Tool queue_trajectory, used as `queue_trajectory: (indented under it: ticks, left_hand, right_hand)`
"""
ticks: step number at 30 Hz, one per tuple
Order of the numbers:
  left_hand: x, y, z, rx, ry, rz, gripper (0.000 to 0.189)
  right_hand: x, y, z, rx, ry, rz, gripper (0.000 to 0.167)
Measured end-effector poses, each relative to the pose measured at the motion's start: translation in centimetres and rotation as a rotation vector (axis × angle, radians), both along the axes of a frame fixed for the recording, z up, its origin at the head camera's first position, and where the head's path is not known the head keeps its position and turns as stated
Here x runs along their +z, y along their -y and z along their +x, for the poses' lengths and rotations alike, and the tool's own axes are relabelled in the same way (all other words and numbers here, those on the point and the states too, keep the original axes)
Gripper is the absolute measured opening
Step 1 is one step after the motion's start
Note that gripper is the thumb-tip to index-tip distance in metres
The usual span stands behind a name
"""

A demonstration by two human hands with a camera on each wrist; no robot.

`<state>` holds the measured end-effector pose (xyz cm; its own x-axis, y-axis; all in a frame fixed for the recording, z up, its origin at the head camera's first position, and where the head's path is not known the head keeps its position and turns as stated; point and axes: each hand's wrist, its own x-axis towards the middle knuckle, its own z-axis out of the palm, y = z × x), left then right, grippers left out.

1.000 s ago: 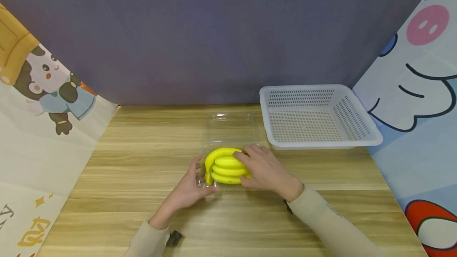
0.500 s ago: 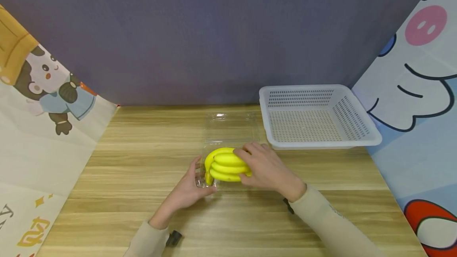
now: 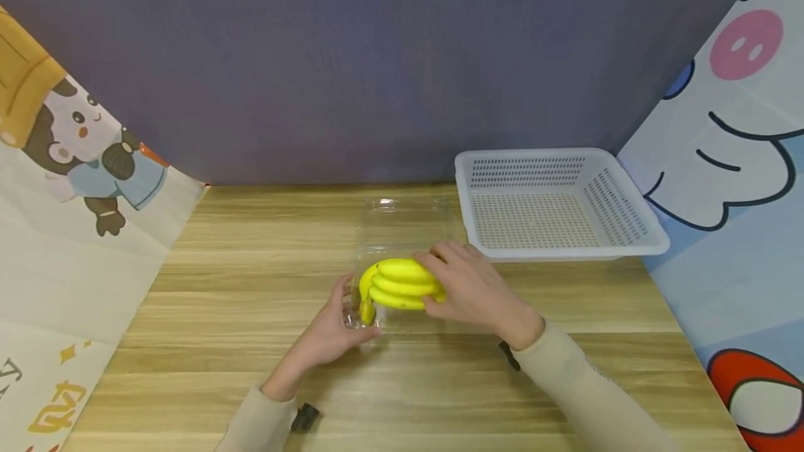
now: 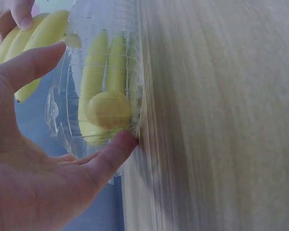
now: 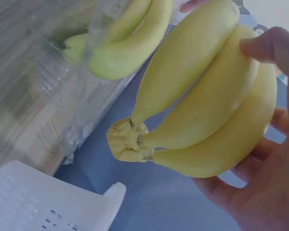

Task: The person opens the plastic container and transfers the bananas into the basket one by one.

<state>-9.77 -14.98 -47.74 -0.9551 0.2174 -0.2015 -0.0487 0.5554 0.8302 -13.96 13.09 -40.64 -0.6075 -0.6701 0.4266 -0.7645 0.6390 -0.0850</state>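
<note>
My right hand (image 3: 474,291) grips a bunch of yellow bananas (image 3: 402,286), thumb on one side and fingers on the other. In the right wrist view the joined stem end of this bunch points away from the palm. Beneath it stands a clear plastic clamshell box (image 3: 408,222), its lid laid back toward the wall. More bananas (image 4: 92,77) lie inside the box, partly hidden by the held bunch in the head view. My left hand (image 3: 329,330) holds the box's left end, with thumb and fingers spread around the near corner.
A white perforated plastic basket (image 3: 537,222) stands at the back right of the wooden table (image 3: 239,284), close to the box. A dark grey wall (image 3: 345,75) rises behind, and printed cartoon panels flank both sides.
The right hand has raised the held bunch a little and shifted it slightly away from me, tilting it over the box. The left hand stays on the box's end.
</note>
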Motion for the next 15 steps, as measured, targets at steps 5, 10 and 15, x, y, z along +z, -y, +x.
queue_trajectory:
  ticks: [5, 10, 15]
  left_hand:
    - [0.0, 0.0, 0.0, -0.004, 0.001, 0.006, 0.116]
    - [0.1, 0.0, 0.0, -0.004, 0.014, 0.011, 0.116]
    - [0.0, 0.0, 0.0, -0.001, 0.018, 0.007, 0.116]
  right_hand:
    - [0.6, -0.2, -0.2, 0.004, -0.018, -0.027, 0.056]
    - [1.2, -0.4, -0.3, 0.006, -0.023, -0.051, 0.058]
    - [1.8, -0.6, -0.4, 0.002, -0.041, -0.071, 0.059]
